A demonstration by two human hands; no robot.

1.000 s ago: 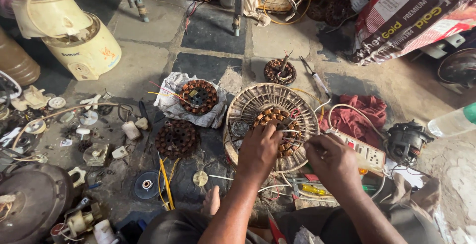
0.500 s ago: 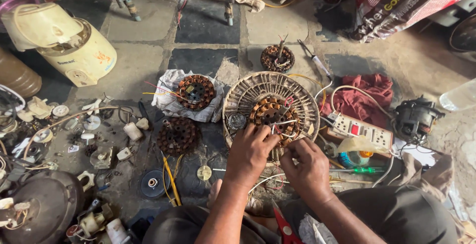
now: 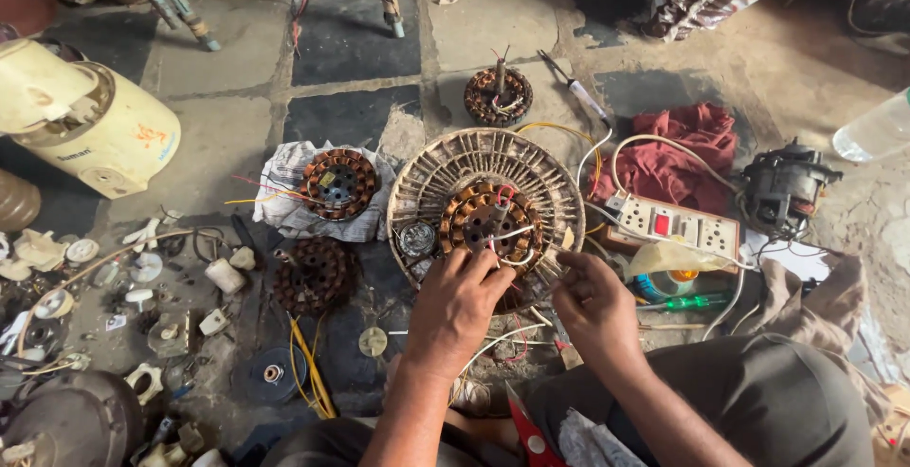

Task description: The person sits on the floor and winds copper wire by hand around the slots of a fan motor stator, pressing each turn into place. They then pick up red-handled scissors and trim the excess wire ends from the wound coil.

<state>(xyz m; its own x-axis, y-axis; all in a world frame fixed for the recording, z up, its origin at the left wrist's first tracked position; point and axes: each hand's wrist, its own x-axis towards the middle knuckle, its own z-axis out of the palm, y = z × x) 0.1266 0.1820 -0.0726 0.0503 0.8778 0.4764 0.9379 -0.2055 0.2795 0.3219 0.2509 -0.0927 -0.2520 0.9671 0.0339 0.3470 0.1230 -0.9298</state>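
Here we take the copper-wound fan stator (image 3: 489,220) as the landmark; it sits at the centre of a round slotted metal fan housing (image 3: 445,168) that lies flat on the stone floor (image 3: 351,40). Our left hand (image 3: 455,301) rests on the near edge of the stator, its fingers (image 3: 474,263) curled and pinched on the thin white lead wires (image 3: 507,235) that rise from the winding. Our right hand (image 3: 595,301) sits just to the right of the stator at the housing rim, fingers loosely bent with the forefinger extended toward the winding; we cannot tell whether it grips a wire. To the left of the stator a second wound stator (image 3: 337,183) lies on a white cloth (image 3: 284,178), and a bare laminated core (image 3: 313,273) lies nearer to us. Beyond the stator stands a smaller wound stator (image 3: 498,97). To the right of it lie a white switch-and-socket board (image 3: 678,225), a red rag (image 3: 687,149) and a black motor (image 3: 787,187).
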